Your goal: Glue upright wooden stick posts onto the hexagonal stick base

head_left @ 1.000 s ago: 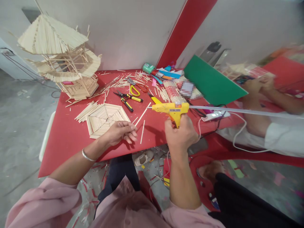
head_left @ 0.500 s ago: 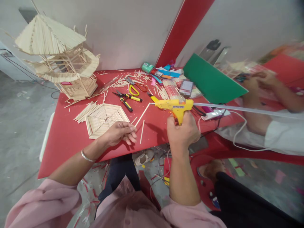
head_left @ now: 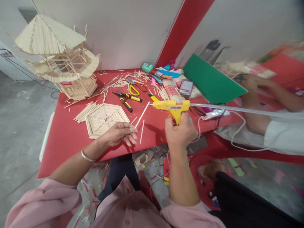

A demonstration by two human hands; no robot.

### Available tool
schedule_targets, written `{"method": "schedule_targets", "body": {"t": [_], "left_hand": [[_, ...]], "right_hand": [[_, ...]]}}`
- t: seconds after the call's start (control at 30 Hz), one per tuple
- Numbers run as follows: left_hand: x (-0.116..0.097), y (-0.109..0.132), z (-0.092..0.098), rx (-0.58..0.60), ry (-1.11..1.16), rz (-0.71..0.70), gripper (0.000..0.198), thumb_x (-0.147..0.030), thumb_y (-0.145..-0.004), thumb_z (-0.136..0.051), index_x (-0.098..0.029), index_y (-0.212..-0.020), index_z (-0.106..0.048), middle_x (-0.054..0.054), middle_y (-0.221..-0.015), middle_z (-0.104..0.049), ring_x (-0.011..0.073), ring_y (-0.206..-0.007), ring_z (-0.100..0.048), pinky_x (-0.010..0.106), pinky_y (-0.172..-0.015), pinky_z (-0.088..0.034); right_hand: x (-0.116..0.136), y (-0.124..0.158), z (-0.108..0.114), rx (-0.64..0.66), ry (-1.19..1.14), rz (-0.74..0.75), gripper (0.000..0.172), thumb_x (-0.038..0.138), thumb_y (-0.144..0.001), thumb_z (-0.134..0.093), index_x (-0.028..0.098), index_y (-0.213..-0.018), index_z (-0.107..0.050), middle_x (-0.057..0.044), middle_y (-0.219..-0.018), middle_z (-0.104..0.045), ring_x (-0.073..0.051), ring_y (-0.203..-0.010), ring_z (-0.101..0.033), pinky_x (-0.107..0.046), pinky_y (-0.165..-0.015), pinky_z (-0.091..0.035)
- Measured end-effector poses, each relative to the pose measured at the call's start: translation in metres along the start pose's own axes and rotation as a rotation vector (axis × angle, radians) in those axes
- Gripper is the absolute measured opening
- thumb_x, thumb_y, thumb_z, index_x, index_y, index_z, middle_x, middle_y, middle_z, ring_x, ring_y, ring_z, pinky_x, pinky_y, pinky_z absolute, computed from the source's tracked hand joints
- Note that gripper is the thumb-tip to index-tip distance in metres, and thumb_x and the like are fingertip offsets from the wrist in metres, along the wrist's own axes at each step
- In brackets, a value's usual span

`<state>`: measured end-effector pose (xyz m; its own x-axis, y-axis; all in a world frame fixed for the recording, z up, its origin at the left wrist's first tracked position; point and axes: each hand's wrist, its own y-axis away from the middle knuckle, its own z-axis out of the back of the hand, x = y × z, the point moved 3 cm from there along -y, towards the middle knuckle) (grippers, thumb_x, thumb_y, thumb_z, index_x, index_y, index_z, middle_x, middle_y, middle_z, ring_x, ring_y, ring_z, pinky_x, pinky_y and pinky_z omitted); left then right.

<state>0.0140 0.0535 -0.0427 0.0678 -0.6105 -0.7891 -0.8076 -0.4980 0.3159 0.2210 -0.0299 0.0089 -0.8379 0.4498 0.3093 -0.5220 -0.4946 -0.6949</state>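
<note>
My left hand (head_left: 123, 133) pinches the lower end of a thin wooden stick (head_left: 142, 115), which slants up to the right. My right hand (head_left: 180, 129) is wrapped round the grip of a yellow glue gun (head_left: 171, 105), its nozzle at the stick's upper end. Whether nozzle and stick touch is too fine to tell. A long clear glue stick (head_left: 220, 108) runs out of the gun's back. Beside my left hand lies a flat hexagonal panel of sticks (head_left: 106, 120). One loose stick (head_left: 142, 131) rests on the red table (head_left: 71, 152) between my hands.
A tiered stick pagoda (head_left: 59, 60) stands at the back left. Black-and-yellow pliers (head_left: 127, 99), yellow-and-red scissors (head_left: 134, 88), scattered sticks and a green board (head_left: 212, 79) lie behind my hands. A white power strip (head_left: 215, 114) and another person's blurred arms (head_left: 256, 107) are to the right.
The glue gun has shifted slightly left and down with my right hand, its nozzle staying near the stick's upper end. My left hand and the stick have hardly moved.
</note>
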Motion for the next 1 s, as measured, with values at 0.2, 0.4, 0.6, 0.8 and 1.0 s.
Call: {"method": "schedule_targets", "body": {"t": [0.2,0.4,0.6,0.8,1.0], "left_hand": [[0.001,0.000,0.002,0.004,0.046,0.006,0.017,-0.022,-0.079,-0.075,-0.007,-0.083,-0.068,0.009,-0.070,-0.074,0.0185,-0.057,-0.073,0.020,-0.044,-0.056],[0.001,-0.001,0.002,0.007,0.072,-0.001,0.018,-0.022,-0.078,-0.076,-0.007,-0.082,-0.068,0.009,-0.069,-0.074,0.0186,-0.057,-0.072,0.020,-0.043,-0.056],[0.000,0.000,0.002,0.014,0.076,-0.001,0.016,-0.021,-0.080,-0.074,-0.007,-0.083,-0.068,0.009,-0.069,-0.074,0.0180,-0.057,-0.072,0.019,-0.044,-0.056],[0.000,-0.001,0.003,0.004,0.077,0.003,0.014,-0.020,-0.081,-0.073,-0.007,-0.082,-0.067,0.009,-0.068,-0.074,0.0171,-0.056,-0.072,0.018,-0.044,-0.055],[-0.002,0.000,0.002,-0.002,0.067,-0.009,0.012,-0.019,-0.083,-0.070,-0.007,-0.083,-0.067,0.008,-0.068,-0.073,0.0164,-0.056,-0.071,0.019,-0.044,-0.055]], "right_hand": [[0.002,0.006,0.003,-0.013,0.006,0.023,0.021,0.036,-0.080,-0.056,0.020,-0.092,-0.064,-0.004,-0.073,-0.059,-0.021,-0.067,-0.054,-0.031,-0.059,-0.035],[0.006,0.008,0.005,0.012,0.002,0.030,0.024,0.037,-0.082,-0.055,0.020,-0.095,-0.066,-0.004,-0.074,-0.061,-0.021,-0.067,-0.055,-0.031,-0.061,-0.037],[0.007,0.008,0.008,0.030,-0.004,0.009,0.029,0.038,-0.083,-0.053,0.018,-0.097,-0.067,-0.007,-0.077,-0.063,-0.023,-0.071,-0.057,-0.032,-0.060,-0.037],[0.009,0.011,0.010,0.064,0.001,0.012,0.028,0.037,-0.083,-0.052,0.018,-0.097,-0.067,-0.008,-0.077,-0.063,-0.023,-0.070,-0.056,-0.032,-0.061,-0.036],[0.010,0.016,0.015,0.116,-0.021,0.005,0.026,0.037,-0.083,-0.051,0.018,-0.093,-0.066,-0.007,-0.076,-0.061,-0.022,-0.070,-0.054,-0.031,-0.060,-0.035]]}}
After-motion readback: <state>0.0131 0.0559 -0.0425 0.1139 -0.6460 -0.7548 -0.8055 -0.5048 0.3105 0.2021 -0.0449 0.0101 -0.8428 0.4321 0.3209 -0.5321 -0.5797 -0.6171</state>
